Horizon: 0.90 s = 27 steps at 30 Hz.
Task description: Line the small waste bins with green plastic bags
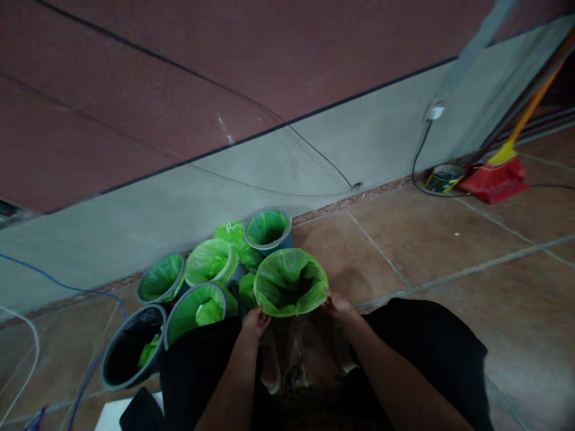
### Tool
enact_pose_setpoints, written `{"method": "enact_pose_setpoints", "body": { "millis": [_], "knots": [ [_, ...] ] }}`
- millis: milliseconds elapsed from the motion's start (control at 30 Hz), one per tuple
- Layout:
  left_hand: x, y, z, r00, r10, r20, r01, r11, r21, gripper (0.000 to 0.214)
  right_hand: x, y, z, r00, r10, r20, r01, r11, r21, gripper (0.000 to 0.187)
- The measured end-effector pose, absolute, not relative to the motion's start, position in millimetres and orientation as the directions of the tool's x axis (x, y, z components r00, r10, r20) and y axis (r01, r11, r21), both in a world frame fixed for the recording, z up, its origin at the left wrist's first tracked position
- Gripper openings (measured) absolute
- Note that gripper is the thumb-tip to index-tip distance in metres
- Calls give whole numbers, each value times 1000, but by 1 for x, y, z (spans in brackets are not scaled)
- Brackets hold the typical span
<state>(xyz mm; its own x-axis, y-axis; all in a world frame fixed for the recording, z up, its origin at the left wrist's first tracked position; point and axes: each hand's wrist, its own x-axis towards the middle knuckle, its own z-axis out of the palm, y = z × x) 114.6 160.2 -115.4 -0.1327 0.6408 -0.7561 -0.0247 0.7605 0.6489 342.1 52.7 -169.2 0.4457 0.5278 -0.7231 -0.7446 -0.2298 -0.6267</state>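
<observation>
A trash bin lined with a green plastic bag stands in front of my knees. The green bin liner [291, 305] is folded over the bin's rim, and its mouth gapes wide. At the near left of the rim, my left hand [256, 321] is closed on the liner's edge. My right hand [336, 304] pinches the same edge on the right side. The bin's body below is mostly hidden in shadow. Close to my left hand are a bunched green bag [247, 290] and another lined bin [179, 326] with a crumpled green bag inside.
Against the wall stand a grey-rimmed lined bin [268, 246], a pale-green-lined bin [193, 266] and another lined bin [157, 276]. A dark bin [121, 353] sits at left, near a blue cable [96, 293]. To the right are a can [444, 179] and a red dustpan [496, 179].
</observation>
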Motion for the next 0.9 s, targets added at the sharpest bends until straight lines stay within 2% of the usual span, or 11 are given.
{"method": "enact_pose_setpoints", "body": {
  "millis": [200,533,767,900],
  "knots": [
    [129,143,-126,-133,567,-813,-155,799,582,27,331,53,-171,368,508,-779,-807,-241,-539,15],
    [129,120,-122,-119,587,-801,-195,777,598,13,326,43,-150,330,435,-837,-860,-226,-457,19],
    [137,101,-119,-29,642,-766,-69,764,642,22,317,35,-135,305,515,-801,-847,-238,-475,6],
    [144,93,-121,-19,660,-751,-61,749,660,25,311,31,-137,311,569,-761,-806,-266,-528,13]
  ]
}}
